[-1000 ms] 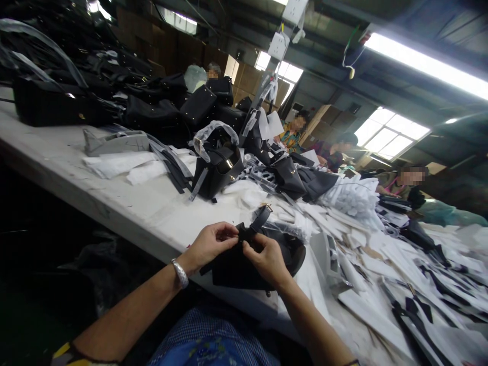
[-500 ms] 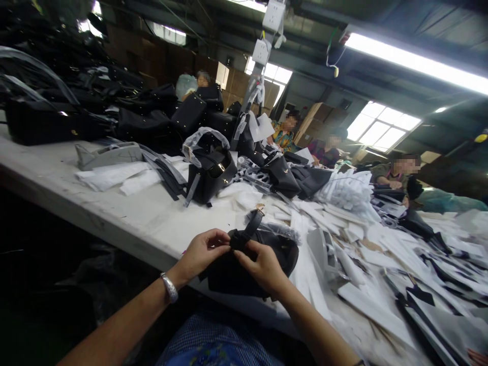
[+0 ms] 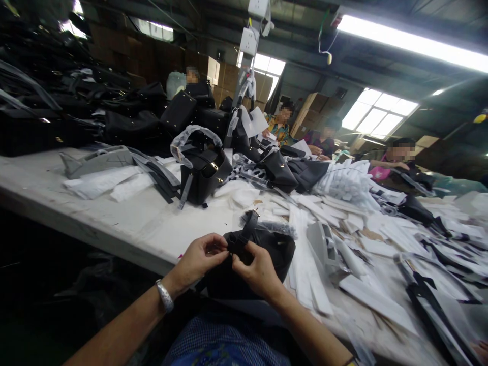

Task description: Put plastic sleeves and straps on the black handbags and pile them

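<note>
A black handbag [image 3: 240,282] lies at the table's front edge, close against my body. Its black strap [image 3: 249,226] sticks up from the top and has a gold-coloured buckle at its end. My left hand [image 3: 204,256] pinches the strap's lower part from the left, thumb against the fingers. From the right, my right hand [image 3: 257,267] grips the same part between thumb and curled fingers. Clear plastic wrap [image 3: 276,227] covers a handle behind the strap. Exactly what lies between the fingertips is dark and partly hidden.
Another black handbag [image 3: 206,173] with a plastic-wrapped handle stands farther back on the white table [image 3: 163,223]. White paper strips [image 3: 305,274] and a grey tape dispenser [image 3: 324,249] lie to the right. Black bags [image 3: 133,127] are heaped at the left. Several people sit across the table.
The view has shifted slightly, so the background sits farther left. Both hands stay on the strap, with small finger movements. At the right, a co-worker has changed posture.
</note>
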`<state>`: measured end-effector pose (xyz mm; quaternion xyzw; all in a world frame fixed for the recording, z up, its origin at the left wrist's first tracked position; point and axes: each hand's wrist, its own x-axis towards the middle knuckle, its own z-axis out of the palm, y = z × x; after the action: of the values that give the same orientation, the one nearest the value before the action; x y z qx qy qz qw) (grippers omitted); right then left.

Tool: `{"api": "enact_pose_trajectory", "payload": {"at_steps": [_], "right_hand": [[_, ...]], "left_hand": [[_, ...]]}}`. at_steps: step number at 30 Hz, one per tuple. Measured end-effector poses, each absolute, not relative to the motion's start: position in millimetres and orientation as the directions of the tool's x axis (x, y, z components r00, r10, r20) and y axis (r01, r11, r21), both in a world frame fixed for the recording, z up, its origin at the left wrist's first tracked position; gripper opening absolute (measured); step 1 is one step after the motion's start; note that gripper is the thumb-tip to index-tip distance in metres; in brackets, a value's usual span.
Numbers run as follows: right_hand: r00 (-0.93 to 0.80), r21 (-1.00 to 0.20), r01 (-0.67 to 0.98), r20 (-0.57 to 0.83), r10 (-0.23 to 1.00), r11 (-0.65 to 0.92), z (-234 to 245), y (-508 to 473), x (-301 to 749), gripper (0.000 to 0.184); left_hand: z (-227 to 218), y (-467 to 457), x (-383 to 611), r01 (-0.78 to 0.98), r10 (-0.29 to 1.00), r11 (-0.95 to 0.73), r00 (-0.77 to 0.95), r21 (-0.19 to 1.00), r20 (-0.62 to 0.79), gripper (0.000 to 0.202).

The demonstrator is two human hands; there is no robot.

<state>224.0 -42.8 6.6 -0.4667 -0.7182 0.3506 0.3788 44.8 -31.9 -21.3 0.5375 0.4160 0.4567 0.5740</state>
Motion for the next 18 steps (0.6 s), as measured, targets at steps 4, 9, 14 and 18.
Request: {"api": "enact_pose_trajectory", "payload": {"at_steps": [4, 9, 14, 18], "right_hand": [[-0.304, -0.71, 0.575, 0.277, 0.912, 0.407, 11, -51, 227, 0.022], [-0.45, -0.604, 0.591, 0.303, 0.84, 0.535, 34, -61, 227, 0.023], [-0.548, -0.578, 0.47, 0.401, 0.734, 0.667, 50, -62, 221, 0.03], [-0.53, -0.775, 0.279, 0.368, 0.764, 0.567, 51, -59, 228, 0.023]], "left_hand": [[-16, -38, 45, 0.017, 0.968, -0.061, 0.246, 0.998, 0.055, 0.013], [27, -28, 31, 0.09, 0.962, -0.144, 0.247, 0.985, 0.119, 0.03], [80, -6, 47, 0.235, 0.918, -0.102, 0.397, 0.967, 0.0, 0.053], [101, -7, 56, 0.225, 0.893, -0.147, 0.448, 0.963, 0.032, 0.042]]}}
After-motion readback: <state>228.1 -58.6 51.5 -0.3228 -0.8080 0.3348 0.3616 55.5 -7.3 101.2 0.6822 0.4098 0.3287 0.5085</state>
